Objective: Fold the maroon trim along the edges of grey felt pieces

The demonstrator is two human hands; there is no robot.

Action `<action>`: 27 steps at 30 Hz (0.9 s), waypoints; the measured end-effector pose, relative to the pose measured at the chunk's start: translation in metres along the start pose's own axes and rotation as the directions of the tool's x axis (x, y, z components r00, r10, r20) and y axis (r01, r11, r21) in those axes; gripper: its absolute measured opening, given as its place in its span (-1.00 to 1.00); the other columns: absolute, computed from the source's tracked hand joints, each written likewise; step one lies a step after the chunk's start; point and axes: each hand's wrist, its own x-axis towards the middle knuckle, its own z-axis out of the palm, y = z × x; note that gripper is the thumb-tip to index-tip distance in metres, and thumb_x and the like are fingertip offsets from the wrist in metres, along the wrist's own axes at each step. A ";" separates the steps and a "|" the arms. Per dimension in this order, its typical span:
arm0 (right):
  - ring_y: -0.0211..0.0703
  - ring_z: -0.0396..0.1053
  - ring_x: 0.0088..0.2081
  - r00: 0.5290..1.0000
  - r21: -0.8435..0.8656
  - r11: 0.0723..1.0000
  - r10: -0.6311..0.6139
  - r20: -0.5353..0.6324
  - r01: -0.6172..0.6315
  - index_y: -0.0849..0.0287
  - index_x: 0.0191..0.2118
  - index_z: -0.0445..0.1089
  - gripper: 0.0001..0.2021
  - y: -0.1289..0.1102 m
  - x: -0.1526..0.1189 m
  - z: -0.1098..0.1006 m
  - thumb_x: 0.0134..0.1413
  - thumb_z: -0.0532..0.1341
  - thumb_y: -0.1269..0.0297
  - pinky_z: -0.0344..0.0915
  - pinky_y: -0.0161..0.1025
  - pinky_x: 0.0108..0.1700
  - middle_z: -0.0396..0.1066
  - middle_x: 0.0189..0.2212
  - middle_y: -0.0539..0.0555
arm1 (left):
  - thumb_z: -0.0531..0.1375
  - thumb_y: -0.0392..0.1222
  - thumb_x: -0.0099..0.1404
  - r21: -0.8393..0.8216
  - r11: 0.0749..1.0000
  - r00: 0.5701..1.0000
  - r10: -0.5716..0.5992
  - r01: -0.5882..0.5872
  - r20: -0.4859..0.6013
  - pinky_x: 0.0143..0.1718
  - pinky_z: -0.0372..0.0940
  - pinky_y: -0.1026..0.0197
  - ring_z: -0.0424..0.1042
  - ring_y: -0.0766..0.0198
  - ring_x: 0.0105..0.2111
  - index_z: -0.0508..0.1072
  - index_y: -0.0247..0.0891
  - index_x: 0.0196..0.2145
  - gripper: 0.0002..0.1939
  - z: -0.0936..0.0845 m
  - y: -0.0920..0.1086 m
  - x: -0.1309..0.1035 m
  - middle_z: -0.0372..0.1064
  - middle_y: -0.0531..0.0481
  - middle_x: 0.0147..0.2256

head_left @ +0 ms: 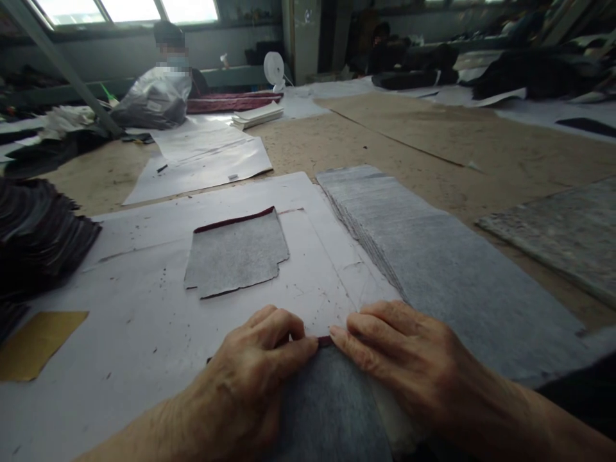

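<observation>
A grey-backed fabric piece [332, 398] lies at the near edge of the white sheet, its far edge turned over into a narrow dark red fold [326, 341]. My left hand [262, 359] is closed on this edge, fingers curled and thumb along the fold. Close by on the right, my right hand [409, 353] grips the same edge with bent fingers, its fingertips on the fold. Both hands cover much of the piece. Ahead of them a second grey piece [235, 253] rests flat, with a dark red strip along its far edge and notched corners.
White paper [144, 301] covers the near table. Layered grey sheets [433, 250] lie to the right, a dark fabric stack [43, 237] to the left, above a tan card [41, 343]. Across the table are a person [158, 96] and a white fan [274, 69].
</observation>
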 end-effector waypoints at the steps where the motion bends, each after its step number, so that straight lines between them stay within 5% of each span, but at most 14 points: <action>1: -0.12 0.28 -0.24 1.000 0.020 1.000 0.012 -0.013 -0.012 0.37 -0.07 0.30 -0.75 0.001 -0.001 0.002 0.22 -0.03 0.48 0.32 -0.11 -0.26 0.36 -0.32 0.16 | -0.09 -0.53 0.14 -0.019 1.000 1.000 0.007 -0.007 -0.016 -0.42 0.28 0.29 0.26 0.33 -0.39 0.40 -0.34 -0.17 -0.61 0.003 -0.002 -0.001 0.26 -0.07 -0.36; 10: -0.19 0.28 -0.23 0.949 0.120 0.961 0.268 -0.166 -0.251 0.31 0.00 0.25 -0.69 -0.003 -0.016 0.004 0.12 0.05 0.55 0.32 -0.26 -0.24 0.33 -0.25 0.13 | -0.06 -0.53 0.16 -0.046 0.997 0.998 0.056 -0.058 -0.035 -0.45 0.26 0.28 0.24 0.31 -0.41 0.34 -0.39 -0.05 -0.58 0.006 -0.008 -0.009 0.20 -0.08 -0.38; 17: -0.05 0.26 -0.19 0.969 0.020 0.985 0.170 -0.178 -0.169 0.41 -0.05 0.31 -0.64 -0.021 -0.029 0.007 0.03 -0.02 0.61 0.28 -0.09 -0.18 0.33 -0.24 0.21 | -0.05 -0.42 0.25 0.052 0.998 0.993 0.029 -0.036 0.118 -0.38 0.30 0.19 0.22 0.26 -0.39 0.21 -0.38 0.09 -0.56 0.005 -0.006 -0.009 0.18 -0.10 -0.36; 27: -0.09 0.26 -0.25 0.956 0.043 0.963 0.268 -0.119 -0.265 0.34 -0.09 0.36 -0.64 -0.019 -0.020 0.004 0.04 -0.05 0.58 0.32 -0.10 -0.23 0.36 -0.27 0.17 | -0.16 -0.27 0.33 0.211 0.975 0.980 0.033 -0.075 0.196 -0.31 0.35 0.16 0.28 0.24 -0.37 0.25 -0.40 0.07 -0.58 0.005 0.003 0.001 0.25 -0.16 -0.31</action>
